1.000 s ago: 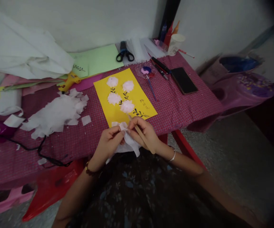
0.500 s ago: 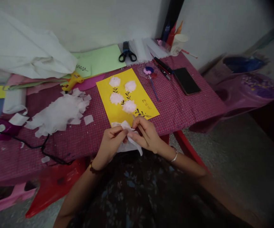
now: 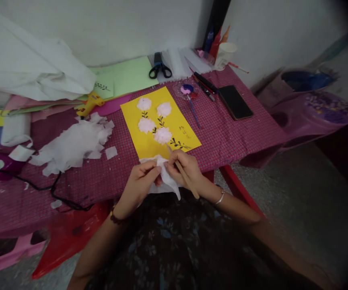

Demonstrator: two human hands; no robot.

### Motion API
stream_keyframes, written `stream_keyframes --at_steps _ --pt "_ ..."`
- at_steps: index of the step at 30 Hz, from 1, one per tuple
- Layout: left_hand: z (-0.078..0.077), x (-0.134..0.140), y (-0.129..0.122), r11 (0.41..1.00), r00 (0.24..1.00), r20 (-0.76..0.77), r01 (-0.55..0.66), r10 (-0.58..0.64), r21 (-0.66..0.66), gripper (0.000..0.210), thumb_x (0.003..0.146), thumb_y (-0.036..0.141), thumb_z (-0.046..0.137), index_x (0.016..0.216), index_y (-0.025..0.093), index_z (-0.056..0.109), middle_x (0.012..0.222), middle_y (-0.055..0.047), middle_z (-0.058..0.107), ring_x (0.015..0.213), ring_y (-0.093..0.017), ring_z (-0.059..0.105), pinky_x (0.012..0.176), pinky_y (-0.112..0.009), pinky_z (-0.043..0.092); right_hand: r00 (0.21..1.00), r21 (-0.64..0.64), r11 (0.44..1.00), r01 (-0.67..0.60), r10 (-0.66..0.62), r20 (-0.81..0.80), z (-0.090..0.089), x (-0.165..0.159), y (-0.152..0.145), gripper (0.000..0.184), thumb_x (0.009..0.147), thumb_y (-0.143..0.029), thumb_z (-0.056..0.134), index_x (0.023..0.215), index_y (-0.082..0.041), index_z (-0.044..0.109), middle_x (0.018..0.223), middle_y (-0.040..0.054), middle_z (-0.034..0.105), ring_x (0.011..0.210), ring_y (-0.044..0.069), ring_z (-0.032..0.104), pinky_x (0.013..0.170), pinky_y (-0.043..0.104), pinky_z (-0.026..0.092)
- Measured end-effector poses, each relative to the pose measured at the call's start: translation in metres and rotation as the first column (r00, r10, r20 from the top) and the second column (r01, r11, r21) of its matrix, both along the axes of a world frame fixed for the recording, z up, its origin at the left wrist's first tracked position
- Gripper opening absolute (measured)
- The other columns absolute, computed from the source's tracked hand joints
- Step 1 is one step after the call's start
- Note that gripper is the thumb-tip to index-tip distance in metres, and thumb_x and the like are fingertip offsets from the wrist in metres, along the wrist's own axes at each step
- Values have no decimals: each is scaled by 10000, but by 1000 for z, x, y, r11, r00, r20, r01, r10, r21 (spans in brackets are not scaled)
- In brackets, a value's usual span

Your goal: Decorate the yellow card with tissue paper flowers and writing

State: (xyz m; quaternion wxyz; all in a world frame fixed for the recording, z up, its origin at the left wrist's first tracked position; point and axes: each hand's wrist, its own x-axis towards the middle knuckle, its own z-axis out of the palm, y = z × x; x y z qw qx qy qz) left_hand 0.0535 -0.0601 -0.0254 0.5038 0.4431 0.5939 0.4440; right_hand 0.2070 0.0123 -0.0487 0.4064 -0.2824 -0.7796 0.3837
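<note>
Pink checked tablecloth (image 3: pixel 237 137), frame centre: yellow card (image 3: pixel 176 121) carries four tissue flowers (image 3: pixel 162 135) already stuck on; at its lower edge left hand (image 3: pixel 139 183) and right hand (image 3: pixel 186 169), also gripping a wooden stick (image 3: pixel 188 181), pinch white tissue (image 3: pixel 166 183); a fifth bloom apparently unfinished, loose tissue scraps (image 3: pixel 71 147) left of centre

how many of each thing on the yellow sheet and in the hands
tissue flowers on the yellow sheet: 4 ()
tissue piece held by both the left hand and right hand: 1
wooden stick in the right hand: 1
total: 6
</note>
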Motion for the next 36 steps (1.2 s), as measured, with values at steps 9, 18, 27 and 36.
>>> stream_keyframes --at_steps 9,18,27,36 --pt "2 -2 -3 998 995 78 -58 59 -15 262 836 250 584 587 172 606 527 17 593 515 -108 505 543 -230 378 998 -20 998 67 -67 11 4 0 5 128 792 -172 539 747 -232 436 663 -43 480 562 110 448 545 259 361" --pt "-6 -4 0 999 997 63 -44 44 4 234 834 255 589 616 175 616 551 19 583 527 -113 509 554 -240 390 994 -285 954 -92 70 -88 17 9 11 191 809 -271 622 855 -236 440 740 -36 454 662 124 440 611 276 369" --pt "2 -13 -1 983 977 120 -180 177 20 213 825 241 581 623 175 601 553 22 578 521 -103 509 540 -223 395 997 -346 938 -36 9 -78 11 4 12 206 773 -238 624 842 -243 430 715 -41 435 625 124 395 584 278 335" --pt "4 -16 2 998 997 -71 14 -18 -53 299 835 376 563 639 158 621 571 -1 593 505 -112 505 485 -219 391 991 -392 918 -52 1 -130 14 1 7 187 785 -262 606 842 -236 430 730 -38 420 638 125 393 597 277 336"
